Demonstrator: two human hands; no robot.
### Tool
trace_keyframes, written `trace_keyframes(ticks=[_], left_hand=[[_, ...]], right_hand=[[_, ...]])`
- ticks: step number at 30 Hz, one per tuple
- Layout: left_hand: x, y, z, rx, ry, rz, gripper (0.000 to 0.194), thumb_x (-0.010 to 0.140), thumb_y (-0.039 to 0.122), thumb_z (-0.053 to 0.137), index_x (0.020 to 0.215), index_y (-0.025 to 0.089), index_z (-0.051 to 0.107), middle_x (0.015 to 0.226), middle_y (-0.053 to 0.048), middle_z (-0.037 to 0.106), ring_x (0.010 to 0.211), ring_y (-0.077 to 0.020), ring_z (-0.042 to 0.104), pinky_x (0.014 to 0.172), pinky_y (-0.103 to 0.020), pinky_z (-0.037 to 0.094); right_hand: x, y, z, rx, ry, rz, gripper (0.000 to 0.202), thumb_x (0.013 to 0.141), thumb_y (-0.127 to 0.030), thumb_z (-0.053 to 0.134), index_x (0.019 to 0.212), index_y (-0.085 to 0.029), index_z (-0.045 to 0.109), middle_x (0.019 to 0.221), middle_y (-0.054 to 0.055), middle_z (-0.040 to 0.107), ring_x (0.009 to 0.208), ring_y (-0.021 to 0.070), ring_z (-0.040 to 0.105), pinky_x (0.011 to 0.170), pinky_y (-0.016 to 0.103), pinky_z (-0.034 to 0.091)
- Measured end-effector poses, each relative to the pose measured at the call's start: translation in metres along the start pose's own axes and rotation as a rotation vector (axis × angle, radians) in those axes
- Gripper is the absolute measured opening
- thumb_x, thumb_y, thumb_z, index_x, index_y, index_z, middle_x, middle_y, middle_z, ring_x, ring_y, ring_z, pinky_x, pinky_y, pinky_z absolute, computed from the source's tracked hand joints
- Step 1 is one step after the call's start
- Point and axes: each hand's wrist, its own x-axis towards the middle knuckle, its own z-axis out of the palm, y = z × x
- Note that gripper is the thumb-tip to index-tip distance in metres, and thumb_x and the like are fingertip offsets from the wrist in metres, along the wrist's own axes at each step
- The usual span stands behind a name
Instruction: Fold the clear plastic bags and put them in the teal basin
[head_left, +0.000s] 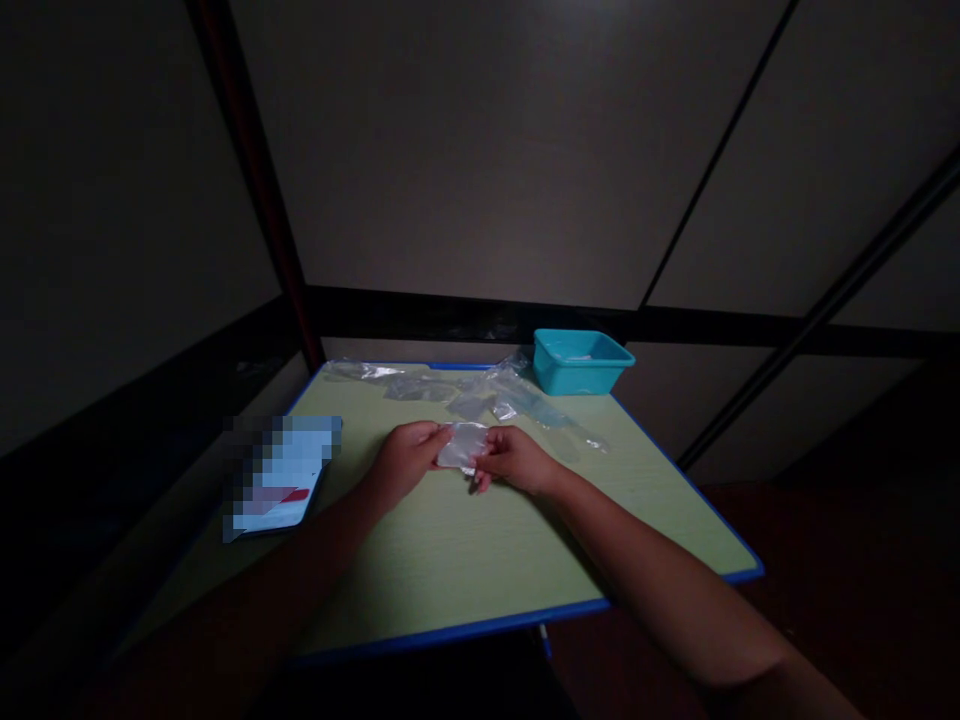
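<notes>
Between my hands, above the middle of the table, is a small pale, shiny packet (pixel 463 446) that looks like a plastic bag. My left hand (pixel 409 455) pinches its left edge, thumb on top. On the right edge, my right hand (pixel 517 461) grips it with the thumb in front and the other fingers partly behind. What the packet contains, if anything, I cannot make out. Just beyond my hands, several clear plastic bags (pixel 420 388) lie flat and crumpled across the far part of the table.
A turquoise plastic basin (pixel 581 365) stands at the table's far right corner, with something pale inside. At the left edge lies a lit tablet or phone (pixel 281 480), partly blurred out. The light green table (pixel 450 560) has a blue rim; panelled walls rise behind it.
</notes>
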Motion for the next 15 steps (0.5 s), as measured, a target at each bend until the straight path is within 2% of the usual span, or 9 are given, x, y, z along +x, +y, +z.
trace_keyframes(ticks=[3, 7, 11, 15], left_hand=[[0.0009, -0.0015, -0.0017, 0.029, 0.024, 0.038, 0.037, 0.057, 0.048, 0.068, 0.060, 0.013, 0.059, 0.053, 0.000, 0.059, 0.051, -0.0136, 0.056, 0.050, -0.024, 0.047], [0.0018, -0.0001, -0.0028, -0.006, 0.028, 0.064, 0.034, 0.058, 0.046, 0.067, 0.063, 0.013, 0.061, 0.057, 0.000, 0.060, 0.054, -0.0133, 0.056, 0.052, -0.023, 0.046], [0.0012, 0.0010, -0.0022, 0.005, 0.022, 0.139, 0.033, 0.061, 0.047, 0.065, 0.063, 0.014, 0.059, 0.056, 0.001, 0.059, 0.055, -0.0130, 0.055, 0.051, -0.022, 0.044], [-0.0022, 0.0044, -0.0005, -0.003, -0.037, 0.136, 0.035, 0.062, 0.048, 0.064, 0.070, 0.015, 0.060, 0.068, -0.004, 0.065, 0.066, -0.0171, 0.060, 0.061, -0.026, 0.049]], right_hand=[[-0.0005, -0.0005, -0.0004, -0.040, 0.017, 0.004, 0.035, 0.061, -0.037, 0.074, 0.077, -0.012, 0.055, 0.054, -0.002, 0.060, 0.045, 0.0105, 0.059, 0.046, 0.021, 0.049], [0.0000, -0.0022, 0.0027, -0.030, 0.049, -0.036, 0.039, 0.065, -0.037, 0.072, 0.092, -0.014, 0.056, 0.071, 0.001, 0.063, 0.058, 0.0121, 0.062, 0.044, 0.020, 0.048], [0.0007, -0.0030, 0.0043, 0.076, 0.044, -0.092, 0.036, 0.062, -0.038, 0.075, 0.084, -0.013, 0.059, 0.073, 0.001, 0.063, 0.064, 0.0112, 0.060, 0.050, 0.020, 0.049], [0.0005, -0.0073, 0.0026, 0.277, 0.156, -0.156, 0.037, 0.057, -0.036, 0.079, 0.073, -0.015, 0.053, 0.068, -0.003, 0.060, 0.062, 0.0097, 0.059, 0.061, 0.026, 0.052]])
